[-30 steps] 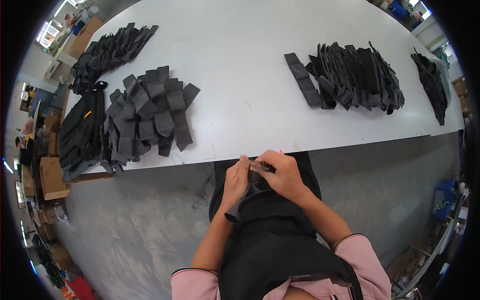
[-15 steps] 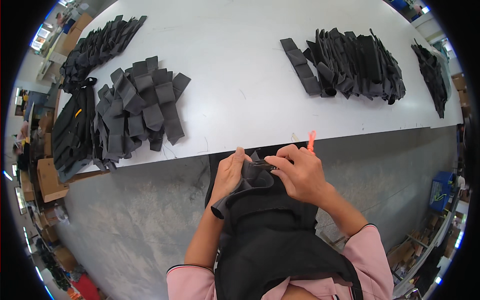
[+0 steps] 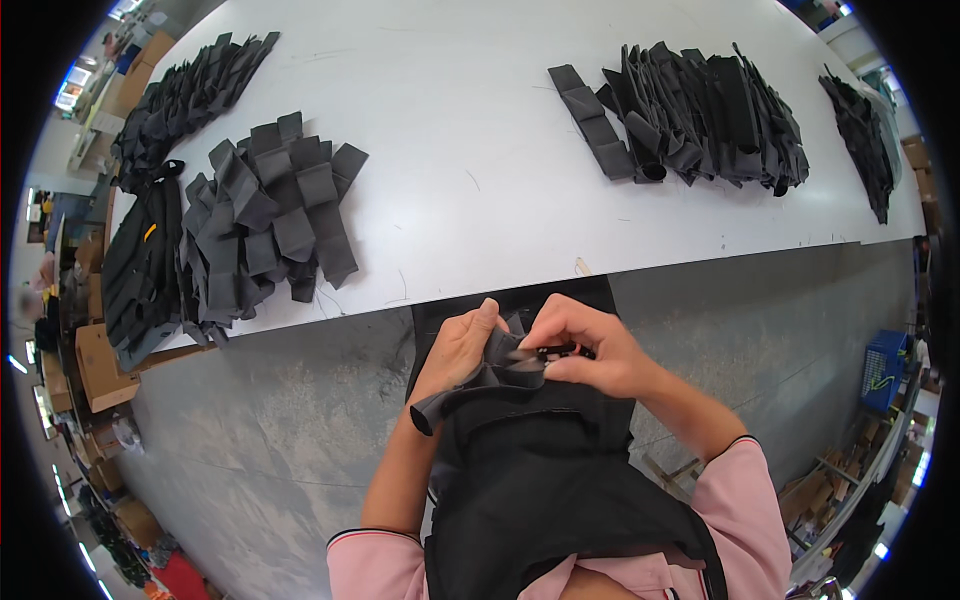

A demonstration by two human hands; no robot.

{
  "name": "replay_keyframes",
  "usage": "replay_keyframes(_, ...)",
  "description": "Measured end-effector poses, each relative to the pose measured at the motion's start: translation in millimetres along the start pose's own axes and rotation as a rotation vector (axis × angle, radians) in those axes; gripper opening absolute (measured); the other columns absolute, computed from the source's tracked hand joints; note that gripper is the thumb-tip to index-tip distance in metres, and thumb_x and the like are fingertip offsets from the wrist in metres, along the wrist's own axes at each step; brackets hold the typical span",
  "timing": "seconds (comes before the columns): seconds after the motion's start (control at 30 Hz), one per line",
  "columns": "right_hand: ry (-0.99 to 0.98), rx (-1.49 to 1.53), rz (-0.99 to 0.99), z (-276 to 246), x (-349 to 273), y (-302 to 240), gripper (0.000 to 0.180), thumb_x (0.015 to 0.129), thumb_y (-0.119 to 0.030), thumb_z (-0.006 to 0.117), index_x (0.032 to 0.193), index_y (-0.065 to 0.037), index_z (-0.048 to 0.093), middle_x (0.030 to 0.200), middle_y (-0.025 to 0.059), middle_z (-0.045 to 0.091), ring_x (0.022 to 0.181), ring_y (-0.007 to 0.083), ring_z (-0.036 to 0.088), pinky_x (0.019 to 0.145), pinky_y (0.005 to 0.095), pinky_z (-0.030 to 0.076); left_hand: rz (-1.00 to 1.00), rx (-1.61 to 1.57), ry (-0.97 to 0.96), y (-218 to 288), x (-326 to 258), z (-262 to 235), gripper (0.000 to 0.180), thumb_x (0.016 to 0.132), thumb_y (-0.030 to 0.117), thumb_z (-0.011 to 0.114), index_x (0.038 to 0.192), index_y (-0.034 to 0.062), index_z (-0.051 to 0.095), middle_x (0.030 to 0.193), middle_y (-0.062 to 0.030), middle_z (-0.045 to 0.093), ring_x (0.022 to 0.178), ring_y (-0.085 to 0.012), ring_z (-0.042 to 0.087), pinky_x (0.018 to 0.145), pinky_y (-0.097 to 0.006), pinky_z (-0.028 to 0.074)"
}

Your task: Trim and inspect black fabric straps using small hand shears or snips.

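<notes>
In front of my body, just off the table's near edge, my left hand [image 3: 455, 352] is closed on a dark grey fabric piece [image 3: 487, 378]. Part of the cloth curls over beside my left wrist, and its folds hide how far my fingers reach. Small black-handled thread snips [image 3: 567, 351] sit between the thumb and fingers of my right hand [image 3: 605, 355]. Their blades point left and lie against the fabric, close to my left fingers; whether they cut a thread there is too small to tell. A black apron [image 3: 540, 470] lies below the cloth.
The white table [image 3: 450, 170] bears a pile of grey fabric strips [image 3: 275, 210] at left, folded black pieces [image 3: 145, 265] beside it, and another stack [image 3: 190, 95] behind. More strips [image 3: 715, 120] and a dark bundle [image 3: 865, 150] lie right. A blue basket [image 3: 883, 372] stands far right.
My right hand has turned, so the snips now lie nearly level and slightly lower on the fabric. The orange tassel by that hand is out of sight. My left hand keeps its hold.
</notes>
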State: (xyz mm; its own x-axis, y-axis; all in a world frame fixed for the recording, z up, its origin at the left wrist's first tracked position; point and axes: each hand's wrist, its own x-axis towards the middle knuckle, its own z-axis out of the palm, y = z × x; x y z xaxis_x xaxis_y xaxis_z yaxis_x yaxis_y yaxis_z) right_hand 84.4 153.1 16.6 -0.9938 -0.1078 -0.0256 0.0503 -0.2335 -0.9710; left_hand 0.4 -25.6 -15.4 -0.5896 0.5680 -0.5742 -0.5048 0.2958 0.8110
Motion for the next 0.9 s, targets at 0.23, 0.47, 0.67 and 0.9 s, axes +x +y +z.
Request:
replay_keyframes(0.23, 0.150, -1.072, -0.390, -1.0, -12.6, 3.1, 0.035, 0.063, 0.001, 0.071, 0.097, -0.004, 0.066, 0.076, 0.0055, 0.054, 0.061, 0.0172, 0.052, 0.053, 0.0279, 0.041, -0.040, -0.089, -0.012, -4.2, 1.1, -1.4, 0.048, 0.098, 0.044, 0.044, 0.077, 0.0040, 0.059, 0.064, 0.0046, 0.052, 0.058, -0.0033, 0.044, 0.054, -0.020, 0.036)
replay_keyframes(0.47, -0.024, -1.505, -0.584, -2.3, -14.3, -2.6, 0.033, 0.065, -0.007, 0.062, 0.098, -0.006, 0.067, 0.077, 0.0015, 0.057, 0.060, 0.0147, 0.053, 0.052, 0.0273, 0.038, -0.059, -0.071, -0.016, -6.6, 2.9, -2.8, 0.047, 0.098, 0.044, 0.044, 0.077, 0.0048, 0.059, 0.064, 0.0045, 0.052, 0.058, -0.0028, 0.044, 0.053, -0.019, 0.036)
replay_keyframes(0.67, -0.105, -1.265, -0.555, -13.3, -11.0, 4.1, 0.032, 0.066, -0.008, 0.065, 0.098, -0.005, 0.066, 0.079, 0.0019, 0.054, 0.061, 0.0160, 0.052, 0.052, 0.0268, 0.038, -0.102, -0.041, -0.071, -9.4, 1.8, -6.1, 0.047, 0.098, 0.044, 0.045, 0.076, 0.0046, 0.059, 0.063, 0.0050, 0.051, 0.057, -0.0032, 0.043, 0.054, -0.020, 0.037)
replay_keyframes(0.9, -0.128, -0.133, -0.110, -15.5, -13.0, 11.8, 0.029, 0.071, 0.001, 0.069, 0.098, -0.005, 0.067, 0.082, 0.0019, 0.052, 0.065, 0.0134, 0.052, 0.053, 0.0272, 0.039, -0.042, 0.077, -0.105, -16.7, 5.2, -0.3, 0.048, 0.099, 0.042, 0.043, 0.076, 0.0037, 0.059, 0.063, 0.0053, 0.050, 0.058, -0.0033, 0.042, 0.053, -0.021, 0.037)
